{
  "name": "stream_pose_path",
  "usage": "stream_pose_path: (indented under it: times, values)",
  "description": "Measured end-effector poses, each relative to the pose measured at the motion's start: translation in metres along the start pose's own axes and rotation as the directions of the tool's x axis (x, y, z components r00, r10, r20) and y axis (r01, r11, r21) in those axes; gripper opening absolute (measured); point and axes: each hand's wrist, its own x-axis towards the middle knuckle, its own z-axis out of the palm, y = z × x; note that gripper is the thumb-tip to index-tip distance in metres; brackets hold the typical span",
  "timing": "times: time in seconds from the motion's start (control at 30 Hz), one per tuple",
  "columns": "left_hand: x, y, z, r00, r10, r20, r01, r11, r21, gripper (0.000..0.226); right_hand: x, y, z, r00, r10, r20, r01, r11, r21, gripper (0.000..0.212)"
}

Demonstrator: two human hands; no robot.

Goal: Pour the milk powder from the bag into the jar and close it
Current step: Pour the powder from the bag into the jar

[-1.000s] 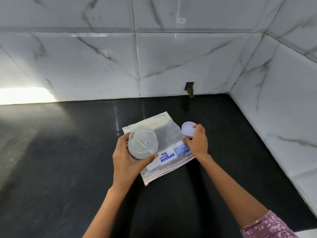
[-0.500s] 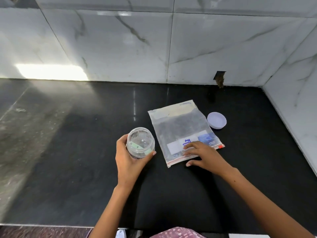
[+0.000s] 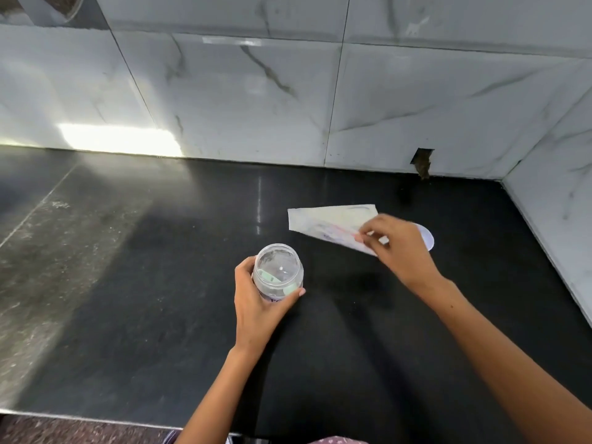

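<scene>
A person's two bare arms reach over a glossy black stone worktop (image 3: 160,315) that meets white marble-look wall tiles (image 3: 243,97) with grey veins; the tiled walls form a corner at the far right. A bright patch of light falls on the tiles to the far left of the jar, and the worktop there looks greyer and speckled.

The left hand (image 3: 256,302) is wrapped around a small round clear plastic jar (image 3: 278,271) standing upright on the worktop, thumb on one side and fingers on the other. The jar's mouth is open. It carries a label with dark letters low on its side, mostly covered by the hand and not readable; pale green shapes show through the clear wall.

To the right of the jar and a little farther back, the right hand (image 3: 400,248) pinches a white, see-through plastic zip bag (image 3: 330,224), lifting its near edge off the worktop so the bag tilts. Blue print and a red strip show on it, too blurred to read.

Just right of the bag, partly hidden behind the right hand, lies a round white lid (image 3: 427,240) flat on the worktop. Farther back from it, a small dark notch (image 3: 423,161) is cut into the base of the tiles.
</scene>
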Motion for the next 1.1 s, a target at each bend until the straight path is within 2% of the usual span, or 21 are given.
stream_pose_path:
  times: [0.2,0.43,0.53,0.67,0.77,0.83,0.9,1.0,1.1]
  values:
    - [0.014,0.002,0.016,0.999,-0.006,0.044,0.006,1.000,-0.004,0.086,0.058,-0.030,-0.045,0.998,0.028,-0.061,-0.036,0.990,-0.133,0.014]
    - [0.028,0.013,0.036,0.992,0.035,0.124,-0.034,0.999,-0.015,0.087,0.083,-0.045,-0.078,0.989,0.050,-0.140,-0.085,0.962,-0.259,0.012]
    - [0.037,0.016,0.039,0.985,0.102,0.140,-0.118,0.986,0.117,0.093,0.086,-0.048,-0.081,0.989,0.068,-0.134,-0.103,0.956,-0.274,0.013]
    - [0.050,0.034,0.038,0.959,0.274,0.073,-0.283,0.919,0.275,0.100,0.086,-0.042,-0.077,0.987,0.142,-0.075,-0.155,0.968,-0.197,0.011]
    - [0.064,0.063,0.042,0.892,0.445,0.076,-0.446,0.845,0.293,0.078,0.086,-0.040,-0.076,0.985,0.171,-0.036,-0.174,0.979,-0.101,0.011]
    - [0.078,0.088,0.050,0.816,0.565,0.122,-0.572,0.760,0.309,0.062,0.086,-0.041,-0.077,0.984,0.179,-0.015,-0.180,0.982,-0.057,0.014]
    - [0.095,0.109,0.060,0.717,0.671,0.188,-0.686,0.630,0.365,0.051,0.086,-0.043,-0.080,0.985,0.173,0.011,-0.173,0.984,-0.035,0.016]
    - [0.117,0.128,0.072,0.603,0.757,0.253,-0.767,0.463,0.444,0.039,0.080,-0.044,-0.083,0.986,0.166,0.028,-0.167,0.986,0.014,0.015]
    - [0.131,0.137,0.077,0.532,0.803,0.268,-0.807,0.385,0.448,0.023,0.072,-0.042,-0.082,0.986,0.168,0.006,-0.168,0.984,0.056,0.011]
